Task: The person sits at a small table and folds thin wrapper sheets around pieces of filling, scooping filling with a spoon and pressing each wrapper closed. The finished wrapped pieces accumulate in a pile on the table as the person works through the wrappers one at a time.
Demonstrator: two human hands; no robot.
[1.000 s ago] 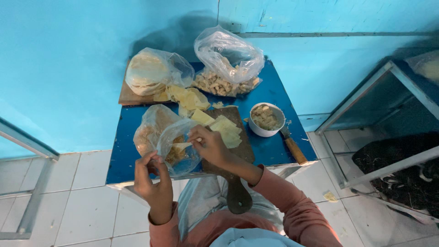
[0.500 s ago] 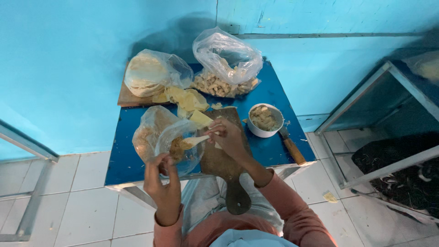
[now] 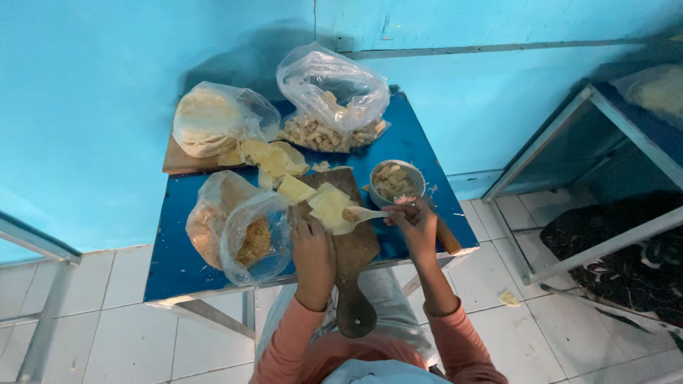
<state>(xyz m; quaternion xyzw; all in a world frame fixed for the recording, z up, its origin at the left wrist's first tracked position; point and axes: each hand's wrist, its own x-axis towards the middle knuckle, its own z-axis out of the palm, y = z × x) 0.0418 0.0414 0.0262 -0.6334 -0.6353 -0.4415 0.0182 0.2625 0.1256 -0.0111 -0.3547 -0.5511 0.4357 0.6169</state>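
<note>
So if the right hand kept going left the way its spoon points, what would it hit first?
Likely the pale wrapper on the board; the spoon in the right hand already rests on it, with the left hand beside.

Four clear plastic bags (image 3: pixel 331 85) sat around the single wooden cutting board (image 3: pixel 353 245): two behind it, two left. One white bowl (image 3: pixel 396 181) stood just right; one spoon (image 3: pixel 366 213) lay over it.

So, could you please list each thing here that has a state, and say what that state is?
Right hand: holds the spoon.
Spoon: loaded, over the yellow sheet.
Yellow sheet: flat on the cutting board.
Left hand: resting on the board.
Bowl: holds filling.
Rear bag: open.
Front bag: open.
</note>
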